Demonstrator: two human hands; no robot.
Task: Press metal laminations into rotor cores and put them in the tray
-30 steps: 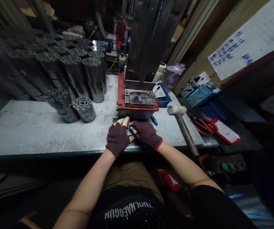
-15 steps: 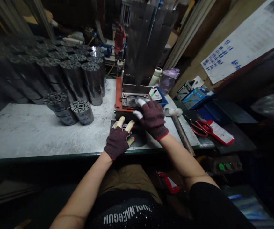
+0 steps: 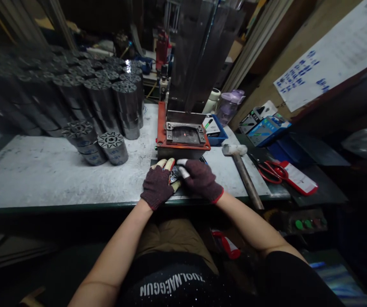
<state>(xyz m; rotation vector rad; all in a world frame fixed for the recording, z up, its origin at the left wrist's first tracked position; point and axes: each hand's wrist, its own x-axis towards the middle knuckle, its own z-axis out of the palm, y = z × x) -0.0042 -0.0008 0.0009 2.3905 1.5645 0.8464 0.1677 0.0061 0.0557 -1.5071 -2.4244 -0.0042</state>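
Note:
At the bench's front edge, my left hand [image 3: 158,183], in a dark glove with pale fingertips, is wrapped round a slotted metal core [image 3: 174,174]. Only part of the core's star-patterned top shows between the fingers. My right hand [image 3: 200,179], gloved too, is closed against the core's right side, its white-tipped thumb and forefinger close together. Whatever is in its fingers is too small or hidden to make out. Just behind both hands stands an orange-based fixture [image 3: 183,147] with a metal feed slot [image 3: 185,134] and tall dark guide plates [image 3: 191,64].
Two short stacks of slotted cores [image 3: 113,148] stand left of my hands, with rows of taller stacks [image 3: 100,94] behind. On the right lie a mallet [image 3: 243,172], red-handled scissors [image 3: 271,170] and a blue tray [image 3: 217,135]. Bottles [image 3: 230,104] stand behind the tray.
My right hand has come back from the fixture's slot, down toward me, to the core. The slot is now uncovered. My left hand stays round the core.

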